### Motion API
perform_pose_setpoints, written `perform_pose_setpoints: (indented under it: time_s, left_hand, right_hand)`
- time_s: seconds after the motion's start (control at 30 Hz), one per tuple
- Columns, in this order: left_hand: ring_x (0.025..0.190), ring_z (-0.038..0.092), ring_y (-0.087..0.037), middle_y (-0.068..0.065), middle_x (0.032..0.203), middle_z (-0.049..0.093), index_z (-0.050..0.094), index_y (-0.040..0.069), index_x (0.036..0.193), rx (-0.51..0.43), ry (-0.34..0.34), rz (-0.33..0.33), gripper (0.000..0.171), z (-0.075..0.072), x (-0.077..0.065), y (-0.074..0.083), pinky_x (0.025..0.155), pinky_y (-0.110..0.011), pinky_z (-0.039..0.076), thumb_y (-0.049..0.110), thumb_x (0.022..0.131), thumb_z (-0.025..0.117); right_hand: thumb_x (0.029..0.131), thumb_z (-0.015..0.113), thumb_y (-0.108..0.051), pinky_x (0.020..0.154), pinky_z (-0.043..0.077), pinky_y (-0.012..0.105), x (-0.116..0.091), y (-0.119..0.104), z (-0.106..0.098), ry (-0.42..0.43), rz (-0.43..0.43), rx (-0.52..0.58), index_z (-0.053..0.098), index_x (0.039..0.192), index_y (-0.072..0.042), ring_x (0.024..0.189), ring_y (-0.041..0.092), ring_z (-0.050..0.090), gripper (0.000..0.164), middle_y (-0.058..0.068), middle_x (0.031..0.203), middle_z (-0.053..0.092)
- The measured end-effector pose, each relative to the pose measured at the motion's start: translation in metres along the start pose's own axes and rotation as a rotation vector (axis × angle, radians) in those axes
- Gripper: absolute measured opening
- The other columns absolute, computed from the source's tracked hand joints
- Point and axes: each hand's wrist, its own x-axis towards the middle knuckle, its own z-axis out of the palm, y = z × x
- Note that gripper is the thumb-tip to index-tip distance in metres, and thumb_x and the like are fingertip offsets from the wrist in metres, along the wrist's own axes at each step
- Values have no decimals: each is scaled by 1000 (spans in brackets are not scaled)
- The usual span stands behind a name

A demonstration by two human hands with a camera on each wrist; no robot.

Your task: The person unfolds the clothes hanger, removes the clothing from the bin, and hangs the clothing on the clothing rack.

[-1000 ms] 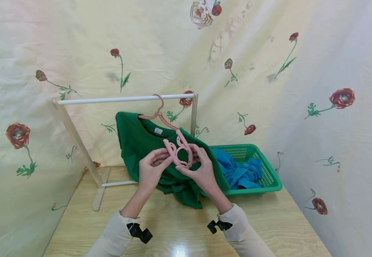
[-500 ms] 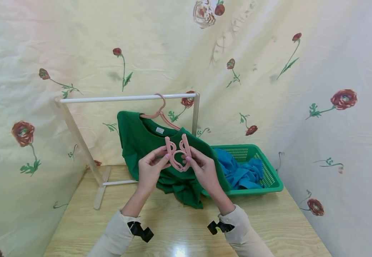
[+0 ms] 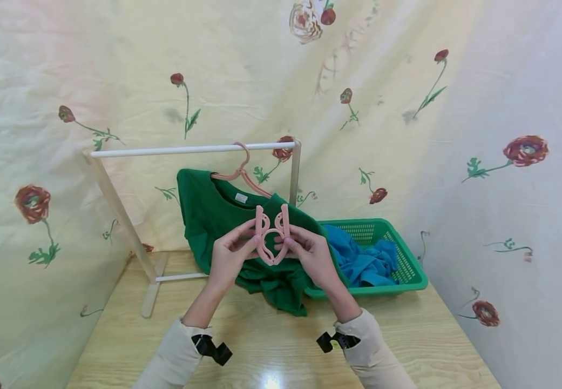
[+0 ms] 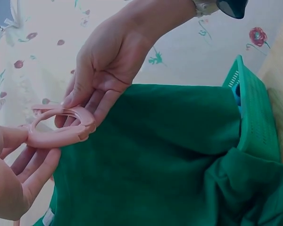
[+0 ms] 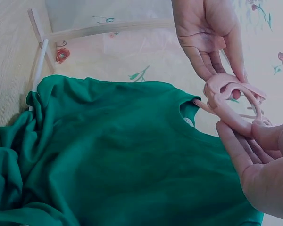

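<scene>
Both hands pinch a pink folding hanger [image 3: 272, 261], its two arms folded upward and its hook curled into a ring between them. My left hand [image 3: 229, 251] grips one arm with thumb and fingers; my right hand [image 3: 312, 254] grips the other arm the same way. Behind the hands, a green T-shirt [image 3: 198, 205] hangs on a second pink hanger [image 3: 244, 175] from the rack's white bar. In the right wrist view the green shirt [image 5: 108, 141] spreads below the held hanger [image 5: 231, 115].
A clothes rack [image 3: 164, 152] with wooden legs stands on the wooden table [image 3: 261, 346]. To the right, a green plastic basket [image 3: 409, 265] holds blue cloth [image 3: 365, 262], and the shirt's side overlaps its edge. Flower-printed fabric [image 3: 242, 65] surrounds the table behind and at the sides.
The held hanger has turned from tilted to upright and symmetric, facing the head camera. The right hand has shifted slightly right and its fingers have resettled along the arm. Shirt and basket stay put.
</scene>
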Motion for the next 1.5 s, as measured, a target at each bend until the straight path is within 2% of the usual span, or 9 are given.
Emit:
perform_pose_setpoints:
  time_s: [0.1, 0.23, 0.43, 0.73, 1.07, 1.27, 1.5]
  left_hand:
    - [87, 71, -11, -22, 117, 68, 63, 8, 139, -5, -24, 2, 42, 0, 0, -1, 76, -34, 65, 7, 97, 69]
    - [85, 71, -10, -25, 118, 67, 62, 7, 140, -2, -23, -5, 44, -1, 0, -2, 75, -33, 65, 5, 97, 68]
    - [87, 72, -11, -22, 117, 69, 63, 6, 139, 14, -26, -18, 43, -1, 0, -2, 77, -37, 64, 7, 96, 70]
    - [86, 74, -11, -19, 110, 72, 65, 6, 135, 26, -31, -24, 41, -1, 0, 2, 75, -38, 65, 4, 94, 72]
    - [87, 74, -10, -21, 109, 70, 61, 4, 135, 18, -84, -45, 41, -3, 2, 2, 75, -37, 65, 3, 95, 71]
    - [87, 74, -9, -16, 107, 70, 59, 3, 135, 23, -101, -43, 42, -3, 3, 2, 75, -37, 65, 3, 95, 70]
    - [85, 74, -9, -19, 107, 69, 58, 3, 135, 28, -107, -36, 42, -3, 3, 4, 75, -37, 65, 1, 95, 70]
  right_hand:
    - [102, 57, -2, 85, 62, 38, 0, 2, -1, 2, 8, 20, 58, 141, 0, 97, 15, 76, 39, 32, 118, 68]
    - [101, 59, -2, 84, 63, 39, 0, 5, -2, -2, -3, 41, 58, 141, -1, 95, 14, 76, 40, 34, 117, 67]
    - [100, 61, -3, 85, 62, 38, 0, 4, -4, -6, -8, 67, 58, 138, 4, 94, 14, 76, 39, 38, 116, 66]
    - [100, 63, -6, 84, 63, 38, 3, 3, -6, -8, 10, 40, 63, 133, 4, 94, 16, 77, 35, 35, 115, 68]
    - [98, 65, -4, 82, 63, 38, 3, 1, -10, -7, 11, 20, 63, 132, 4, 91, 20, 77, 34, 35, 113, 68]
    - [98, 65, -4, 81, 64, 39, 4, 0, -12, 0, 18, 20, 65, 129, 5, 92, 27, 77, 32, 35, 111, 68]
    - [98, 65, -4, 80, 64, 39, 3, 2, -12, 17, -5, 34, 65, 128, 5, 88, 15, 77, 31, 36, 110, 68]
